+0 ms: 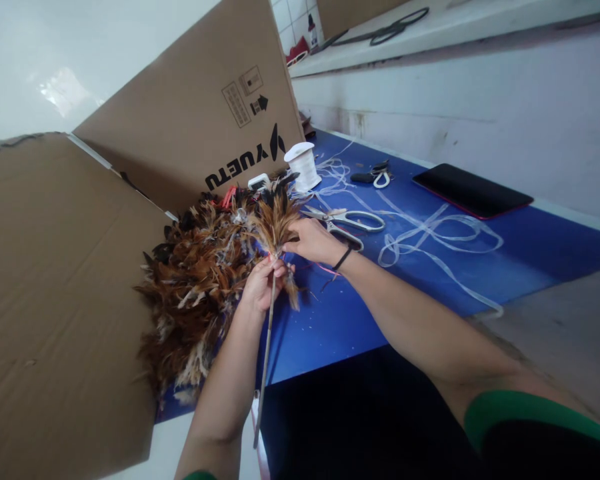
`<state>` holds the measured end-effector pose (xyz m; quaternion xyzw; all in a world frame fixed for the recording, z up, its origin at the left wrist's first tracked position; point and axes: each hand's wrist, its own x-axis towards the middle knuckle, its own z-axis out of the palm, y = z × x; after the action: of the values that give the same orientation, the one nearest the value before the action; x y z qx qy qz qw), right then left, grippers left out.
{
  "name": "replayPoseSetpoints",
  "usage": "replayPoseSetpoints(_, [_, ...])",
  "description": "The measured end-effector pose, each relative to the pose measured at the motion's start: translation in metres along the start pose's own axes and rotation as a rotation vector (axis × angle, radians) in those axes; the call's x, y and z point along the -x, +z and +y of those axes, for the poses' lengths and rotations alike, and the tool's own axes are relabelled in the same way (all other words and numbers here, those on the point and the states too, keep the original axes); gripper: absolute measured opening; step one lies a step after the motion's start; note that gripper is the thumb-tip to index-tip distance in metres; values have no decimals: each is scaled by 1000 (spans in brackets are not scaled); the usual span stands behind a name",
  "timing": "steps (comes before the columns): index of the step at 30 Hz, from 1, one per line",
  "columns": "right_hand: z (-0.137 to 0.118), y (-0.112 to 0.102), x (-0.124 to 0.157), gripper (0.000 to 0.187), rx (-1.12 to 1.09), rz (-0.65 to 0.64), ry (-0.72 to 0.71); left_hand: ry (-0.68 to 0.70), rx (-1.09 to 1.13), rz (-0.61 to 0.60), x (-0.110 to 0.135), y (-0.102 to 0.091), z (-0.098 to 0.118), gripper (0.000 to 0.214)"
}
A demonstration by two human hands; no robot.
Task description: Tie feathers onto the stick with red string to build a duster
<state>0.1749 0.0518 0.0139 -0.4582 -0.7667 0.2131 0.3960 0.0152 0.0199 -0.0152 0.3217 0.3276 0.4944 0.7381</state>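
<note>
My left hand (pixel 263 283) is closed around the upper part of a thin stick (pixel 265 360), which slants down toward me. Brown feathers (pixel 275 223) fan out from the stick's top end. My right hand (pixel 313 240) pinches at the base of these feathers, just above the left hand. Whether its fingertips hold a feather or a strand is too small to tell. A large heap of brown, black and pale feathers (pixel 195 287) lies left of my hands. Scissors (pixel 355 220) rest just beyond my right hand, partly hidden by it.
A white spool (pixel 303 167) stands behind the feathers, with loose white ribbon (pixel 430 230) trailing over the blue table (pixel 325 333). Keys (pixel 377 175) and a black tablet (pixel 473 190) lie farther right. Cardboard panels (pixel 195 100) rise at the back and left.
</note>
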Motion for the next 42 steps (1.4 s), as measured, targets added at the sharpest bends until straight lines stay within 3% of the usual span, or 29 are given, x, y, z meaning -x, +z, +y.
replayPoseSetpoints(11, [1, 6, 1, 11, 23, 16, 21, -68, -41, -10, 1, -4, 1, 1])
replayPoseSetpoints(20, [6, 6, -2, 24, -102, 15, -44, -95, -3, 50, 0, 0, 1, 8])
replayPoseSetpoints(24, [10, 9, -3, 24, -137, 43, 13, -74, 2, 38, -1, -2, 1, 12])
replayPoseSetpoints(27, [13, 11, -3, 25, -123, 122, 75, -53, 10, 41, -2, -4, 1, 12])
replayPoseSetpoints(31, [9, 6, 0, 34, 38, 375, 115, -22, 32, 104, -3, -2, 3, 10])
replayPoseSetpoints(34, [1, -2, 4, 23, 139, 446, 86, -6, 52, 146, -4, -1, 4, 9])
replayPoseSetpoints(36, [-4, -5, 5, 12, 145, 321, 113, 4, 65, 156, -5, -2, 5, 10])
replayPoseSetpoints(40, [-8, 0, 8, 19, 20, -185, 209, 31, 120, 164, -6, -4, 8, 16])
replayPoseSetpoints(42, [-8, 6, 9, 21, -58, -330, 240, 54, 141, 168, -7, -5, 10, 19])
